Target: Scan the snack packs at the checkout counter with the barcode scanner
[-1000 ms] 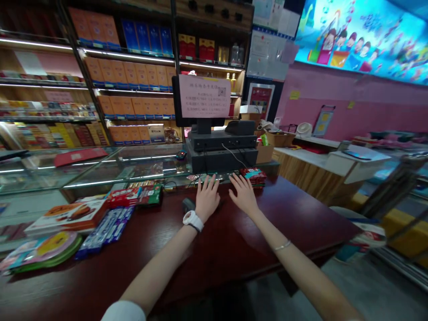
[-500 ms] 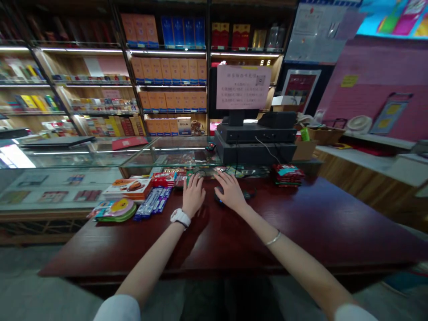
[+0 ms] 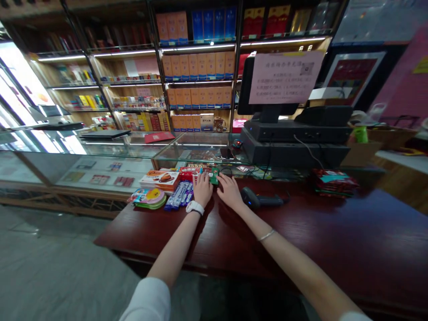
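Observation:
My left hand [image 3: 202, 191], with a white watch on its wrist, lies over the red snack packs [image 3: 187, 173] at the back of the table, its fingers stretched forward. Beside its fingertips is a small green pack [image 3: 214, 175]. My right hand [image 3: 230, 191] reaches to the right side of that green pack, fingers spread; whether they touch it I cannot tell. Left of my left hand lie several blue-purple snack bars [image 3: 179, 195], an orange-and-white box [image 3: 160, 179] and a round green-edged package [image 3: 150, 198]. A black barcode scanner [image 3: 262, 200] rests right of my right hand.
A black register terminal [image 3: 296, 147] with a pink paper sign [image 3: 286, 78] stands behind the table [image 3: 301, 249]. Red packs [image 3: 334, 183] are stacked at the right. A glass display case [image 3: 100, 174] runs along the left, and a phone [image 3: 226, 154] lies on its top.
My view has swung left. Both hands have moved left over the table: the right away from the scanner toward the green pack, the left onto the red packs.

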A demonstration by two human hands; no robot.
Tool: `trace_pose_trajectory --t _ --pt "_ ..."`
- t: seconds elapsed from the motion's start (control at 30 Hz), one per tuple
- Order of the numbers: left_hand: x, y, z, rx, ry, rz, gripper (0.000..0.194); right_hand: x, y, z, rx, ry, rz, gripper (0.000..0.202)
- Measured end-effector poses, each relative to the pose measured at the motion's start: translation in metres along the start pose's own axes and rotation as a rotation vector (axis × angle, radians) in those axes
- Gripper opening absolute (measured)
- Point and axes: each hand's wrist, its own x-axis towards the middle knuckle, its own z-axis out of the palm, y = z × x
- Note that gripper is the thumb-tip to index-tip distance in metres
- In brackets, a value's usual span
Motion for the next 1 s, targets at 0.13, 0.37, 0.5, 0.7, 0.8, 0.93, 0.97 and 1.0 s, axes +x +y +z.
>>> trace_pose_trajectory --t 0.13,0.37,0.5,0.7,0.8,0.93,0.97,1.0 --pt "0.003 -0.005 0.007 -0.004 -0.011 -0.081 0.037 0.011 0.011 0.025 0.039 0.006 0.071 0.053" --pt "-0.003 -0.009 0.012 -0.081 -0.040 -0.145 0.035 0.020 0.030 0.060 0.110 0.002 0.179 0.053" --pt "-0.004 -0.007 0.014 -0.075 -0.047 -0.165 0.037 0.015 0.037 0.072 0.147 -0.052 0.209 0.058" --pt "-0.004 -0.007 0.016 -0.051 -0.076 -0.211 0.039 0.012 0.039 0.079 0.182 -0.084 0.206 0.059" --pt "-0.005 -0.010 0.016 -0.079 -0.092 -0.206 0.041 0.011 0.038 0.081 0.200 -0.090 0.195 0.061" --pt "-0.005 -0.012 0.016 -0.089 -0.098 -0.181 0.044 0.007 0.035 0.079 0.246 -0.089 0.197 0.065" --pt "-0.005 -0.012 0.016 -0.084 -0.098 -0.177 0.045 0.006 0.034 0.078 0.253 -0.081 0.196 0.065" --pt "-0.005 -0.012 0.016 -0.078 -0.097 -0.175 0.046 0.005 0.033 0.077 0.256 -0.072 0.195 0.066"
